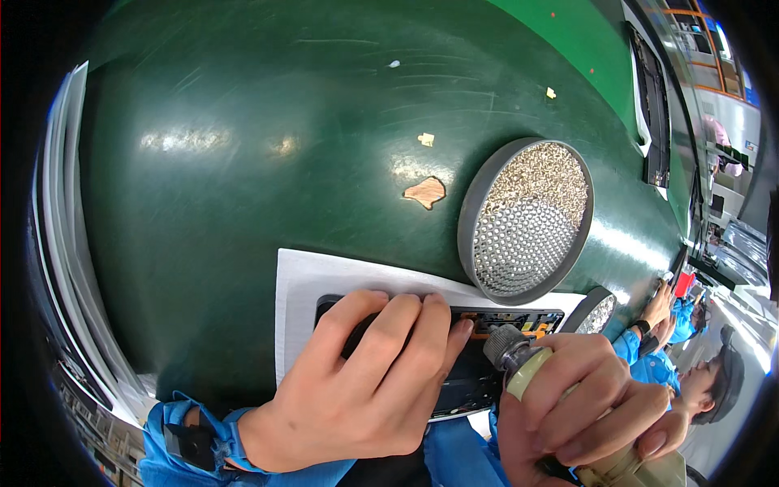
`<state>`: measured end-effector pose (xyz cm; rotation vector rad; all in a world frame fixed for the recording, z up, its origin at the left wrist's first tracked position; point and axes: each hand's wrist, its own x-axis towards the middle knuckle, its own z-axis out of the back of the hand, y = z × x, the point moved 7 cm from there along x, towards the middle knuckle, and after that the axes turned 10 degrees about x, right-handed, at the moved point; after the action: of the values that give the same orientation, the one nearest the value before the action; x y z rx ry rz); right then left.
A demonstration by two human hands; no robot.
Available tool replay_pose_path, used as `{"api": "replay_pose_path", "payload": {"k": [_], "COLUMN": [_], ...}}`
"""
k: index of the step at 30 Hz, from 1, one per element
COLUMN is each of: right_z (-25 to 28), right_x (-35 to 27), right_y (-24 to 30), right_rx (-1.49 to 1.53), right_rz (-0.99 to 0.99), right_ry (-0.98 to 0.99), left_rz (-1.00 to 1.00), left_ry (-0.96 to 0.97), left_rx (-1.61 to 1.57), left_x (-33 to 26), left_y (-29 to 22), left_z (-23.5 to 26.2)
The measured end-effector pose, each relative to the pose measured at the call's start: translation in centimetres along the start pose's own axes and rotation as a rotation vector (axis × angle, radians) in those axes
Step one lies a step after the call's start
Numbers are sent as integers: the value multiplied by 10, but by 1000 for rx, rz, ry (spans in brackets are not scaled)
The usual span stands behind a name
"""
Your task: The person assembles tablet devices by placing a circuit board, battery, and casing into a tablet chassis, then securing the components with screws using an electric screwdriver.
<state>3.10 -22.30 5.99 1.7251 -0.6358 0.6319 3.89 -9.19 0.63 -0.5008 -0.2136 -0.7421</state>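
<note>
My left hand (369, 381) lies flat on a black opened electronic device (479, 377), pressing it down onto a white foam pad (300, 284). Its fingers cover the device's upper left part. My right hand (584, 398) grips a beige electric screwdriver (527, 365), its metal tip pointing down at the device's upper right edge, near orange parts (519, 326). The screwdriver's lower body runs out at the bottom right.
A round grey tray (526, 219) of small screws sits on the green worktop (243, 162) just behind the device. A second, smaller round tray (596, 312) is to its right. Another person in blue sleeves (657, 361) works at the right. Worn chips mark the tabletop.
</note>
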Motion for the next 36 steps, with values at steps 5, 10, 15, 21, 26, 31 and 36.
{"api": "replay_pose_path", "payload": {"k": [5, 10, 15, 21, 26, 31, 36], "right_z": [0, 16, 31, 41, 36, 29, 41], "right_x": [0, 2, 11, -5, -8, -15, 12], "right_y": [-2, 15, 24, 15, 18, 18, 2], "right_rx": [-45, -37, -145, -197, -197, -191, -186], "right_rz": [11, -3, 70, 112, 82, 55, 57], "right_ry": [32, -67, -158, -259, -235, -221, -215], "left_rz": [-2, 0, -55, -76, -74, -71, -68], "left_ry": [18, 58, 120, 99, 109, 116, 133], "left_rx": [-24, 1, 15, 29, 29, 25, 21], "left_x": [1, -5, -2, -13, -20, -31, 2], "left_y": [-1, 3, -3, 0, -2, -5, 6], "left_z": [1, 4, 7, 7, 11, 11, 9]}}
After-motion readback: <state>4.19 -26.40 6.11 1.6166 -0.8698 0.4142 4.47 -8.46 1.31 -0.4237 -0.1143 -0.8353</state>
